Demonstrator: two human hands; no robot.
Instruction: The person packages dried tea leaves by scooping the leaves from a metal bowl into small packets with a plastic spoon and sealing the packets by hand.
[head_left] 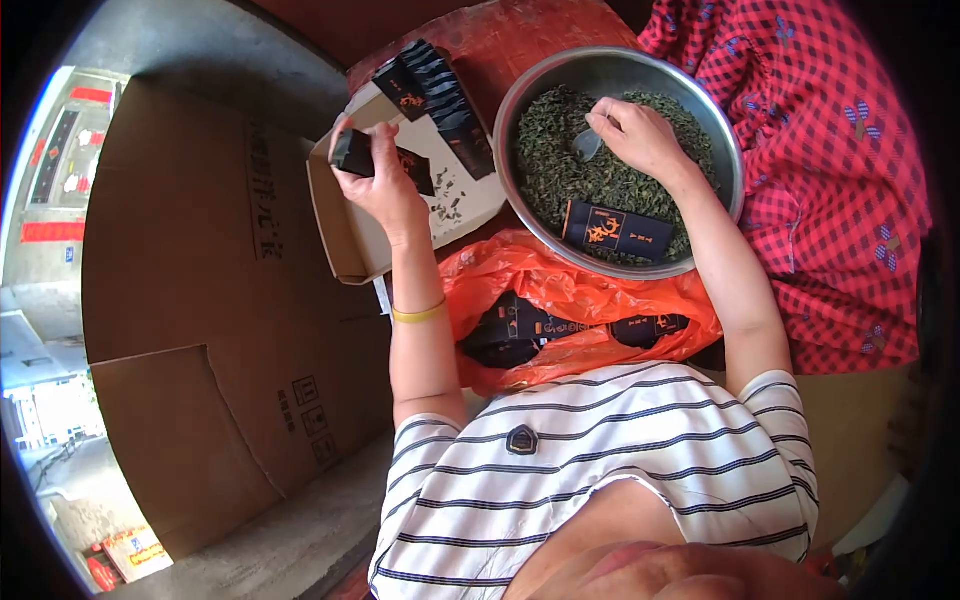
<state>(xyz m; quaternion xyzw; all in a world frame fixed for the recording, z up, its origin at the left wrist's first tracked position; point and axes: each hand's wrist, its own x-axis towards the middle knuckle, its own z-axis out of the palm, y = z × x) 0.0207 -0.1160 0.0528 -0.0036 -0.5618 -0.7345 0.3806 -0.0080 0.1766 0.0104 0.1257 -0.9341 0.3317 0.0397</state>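
Note:
My left hand [388,195] is closed around a small black packet [353,153] above a shallow cardboard box [328,215]. Just beside its fingers, another black piece with orange print [416,172] shows over the box; I cannot tell whether it is held too. My right hand [640,138] pinches a clear plastic scoop [587,146], which touches the dried tea leaves [555,180] in a large metal bowl [502,150]. On the leaves, at the bowl's near side, lies a black packet with orange print [620,232]. A row of black packets [440,95] lies in the box's far part.
An orange plastic bag [590,358] with several black packets [515,325] sits between my body and the bowl. Loose leaf bits [447,200] are scattered in the box. A big brown carton [230,300] stands at left, a red checked cloth [830,170] at right. The table [520,40] is red.

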